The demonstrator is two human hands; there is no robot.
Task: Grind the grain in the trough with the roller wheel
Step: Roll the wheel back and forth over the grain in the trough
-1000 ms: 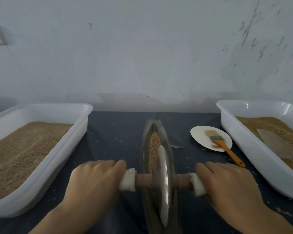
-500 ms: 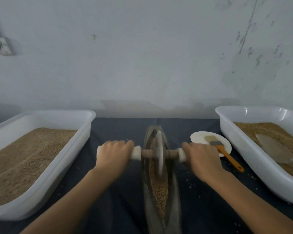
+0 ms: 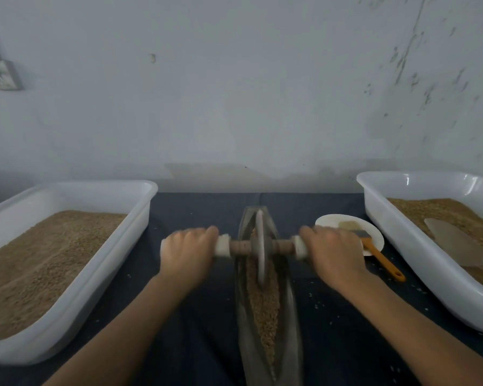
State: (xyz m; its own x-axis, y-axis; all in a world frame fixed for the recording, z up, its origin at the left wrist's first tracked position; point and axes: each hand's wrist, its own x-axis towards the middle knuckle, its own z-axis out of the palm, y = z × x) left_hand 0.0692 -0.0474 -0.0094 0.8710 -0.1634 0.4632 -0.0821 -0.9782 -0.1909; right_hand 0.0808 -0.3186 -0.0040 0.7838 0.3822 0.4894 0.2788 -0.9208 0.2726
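Note:
A long, narrow metal trough (image 3: 292, 324) lies lengthwise on the dark table, with brown grain (image 3: 265, 305) along its channel. The thin roller wheel (image 3: 260, 246) stands upright in the far half of the trough on a wooden axle with white-wrapped ends. My left hand (image 3: 187, 250) grips the left end of the axle. My right hand (image 3: 332, 252) grips the right end. Both arms are stretched forward.
A big white tub (image 3: 101, 263) of grain sits at the left. Another white tub (image 3: 407, 246) at the right holds grain and a pale scoop (image 3: 457, 243). A small white plate (image 3: 374, 232) carries an orange-handled brush (image 3: 379, 256). Loose grains dot the cloth. A wall stands close behind.
The wheel has rolled from the near end of the trough towards the far end, with both hands pushing the axle away from me. Grain behind the wheel now shows.

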